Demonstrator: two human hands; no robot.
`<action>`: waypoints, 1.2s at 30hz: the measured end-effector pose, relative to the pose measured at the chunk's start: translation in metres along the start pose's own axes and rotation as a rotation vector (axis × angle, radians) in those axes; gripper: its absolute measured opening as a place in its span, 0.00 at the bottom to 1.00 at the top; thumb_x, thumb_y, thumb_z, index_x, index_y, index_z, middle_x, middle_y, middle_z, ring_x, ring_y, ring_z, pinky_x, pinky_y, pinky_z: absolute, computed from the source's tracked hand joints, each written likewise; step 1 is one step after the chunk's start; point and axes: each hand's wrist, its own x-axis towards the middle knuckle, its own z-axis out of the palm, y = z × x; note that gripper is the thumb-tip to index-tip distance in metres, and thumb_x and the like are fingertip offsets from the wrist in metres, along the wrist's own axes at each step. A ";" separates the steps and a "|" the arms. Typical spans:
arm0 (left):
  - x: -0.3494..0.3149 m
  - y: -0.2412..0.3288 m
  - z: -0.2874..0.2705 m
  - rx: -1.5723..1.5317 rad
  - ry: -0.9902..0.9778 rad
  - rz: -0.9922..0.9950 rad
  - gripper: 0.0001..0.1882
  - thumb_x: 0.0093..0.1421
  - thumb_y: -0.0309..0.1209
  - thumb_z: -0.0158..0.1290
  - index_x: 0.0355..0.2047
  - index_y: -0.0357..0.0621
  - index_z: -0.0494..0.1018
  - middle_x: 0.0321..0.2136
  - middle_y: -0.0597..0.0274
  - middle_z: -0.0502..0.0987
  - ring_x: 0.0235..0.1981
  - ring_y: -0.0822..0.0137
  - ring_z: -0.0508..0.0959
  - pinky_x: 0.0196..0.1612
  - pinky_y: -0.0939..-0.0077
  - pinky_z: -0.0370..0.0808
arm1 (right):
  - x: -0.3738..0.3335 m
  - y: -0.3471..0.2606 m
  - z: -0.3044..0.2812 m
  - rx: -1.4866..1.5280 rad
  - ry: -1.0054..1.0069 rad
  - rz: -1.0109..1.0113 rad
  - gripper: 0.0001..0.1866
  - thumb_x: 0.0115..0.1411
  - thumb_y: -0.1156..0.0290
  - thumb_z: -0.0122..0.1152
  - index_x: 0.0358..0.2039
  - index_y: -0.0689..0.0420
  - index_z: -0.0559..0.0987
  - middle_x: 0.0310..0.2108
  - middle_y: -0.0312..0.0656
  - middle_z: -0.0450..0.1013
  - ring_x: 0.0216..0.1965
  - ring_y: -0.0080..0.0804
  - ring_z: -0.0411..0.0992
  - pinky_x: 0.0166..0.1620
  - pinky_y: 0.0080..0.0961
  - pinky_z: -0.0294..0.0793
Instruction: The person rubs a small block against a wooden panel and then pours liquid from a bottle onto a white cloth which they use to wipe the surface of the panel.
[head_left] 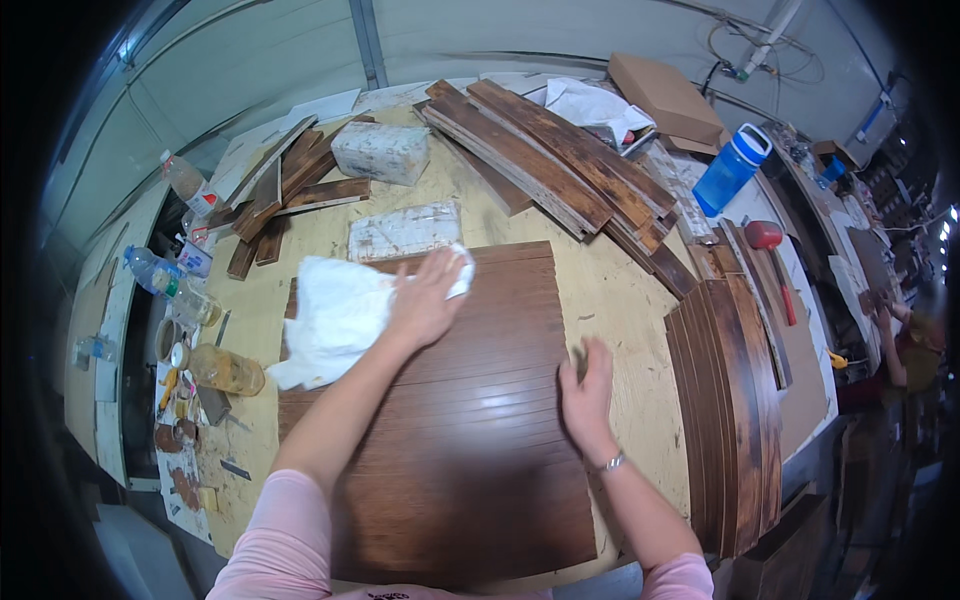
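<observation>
A wide dark-brown panel of wooden planks (480, 370) lies on the table in front of me. My left hand (428, 300) rests on its far part, fingers stretched out and pressing on a crumpled white cloth (335, 315). The cloth spreads left over the panel's corner, and a bit of it pokes out to the right of the fingers. Beside the panel's right edge is my right hand (590, 395), thumb and fingers curled toward each other. Something small and dark shows between them, too unclear to name.
Wrapped blocks (405, 232) stand beyond the panel. Loose dark planks (560, 160) lie at the back; more are stacked (725, 420) at right. A mallet (765, 236) and blue bottle (732, 170) sit far right. Jars and bottles (226, 370) line the left. Another person (915, 345) works at far right.
</observation>
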 end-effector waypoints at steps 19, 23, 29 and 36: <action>0.047 0.064 -0.001 -0.086 0.066 0.030 0.31 0.63 0.32 0.51 0.67 0.43 0.60 0.68 0.50 0.60 0.71 0.58 0.57 0.71 0.40 0.45 | 0.183 0.025 0.115 0.791 -0.204 0.173 0.16 0.73 0.65 0.41 0.43 0.60 0.77 0.35 0.37 0.75 0.38 0.25 0.69 0.47 0.24 0.69; 0.068 0.081 0.007 -0.065 0.056 0.135 0.30 0.65 0.33 0.50 0.67 0.46 0.60 0.69 0.56 0.60 0.71 0.60 0.56 0.71 0.41 0.45 | 0.188 0.030 0.120 0.895 -0.204 0.149 0.15 0.72 0.66 0.41 0.42 0.59 0.77 0.32 0.38 0.73 0.37 0.25 0.68 0.45 0.24 0.69; -0.036 -0.019 -0.015 0.025 0.019 -0.210 0.32 0.63 0.32 0.54 0.68 0.53 0.61 0.69 0.66 0.61 0.71 0.61 0.56 0.71 0.39 0.43 | 0.195 0.044 0.115 0.769 -0.205 0.118 0.16 0.72 0.64 0.41 0.39 0.60 0.76 0.31 0.42 0.73 0.36 0.29 0.70 0.45 0.28 0.70; -0.095 0.026 -0.002 -0.188 0.103 0.048 0.27 0.63 0.30 0.53 0.63 0.41 0.66 0.64 0.52 0.67 0.66 0.56 0.66 0.67 0.44 0.56 | 0.196 0.037 0.111 0.535 -0.164 -0.005 0.16 0.71 0.64 0.43 0.40 0.61 0.77 0.34 0.50 0.75 0.39 0.42 0.74 0.48 0.34 0.71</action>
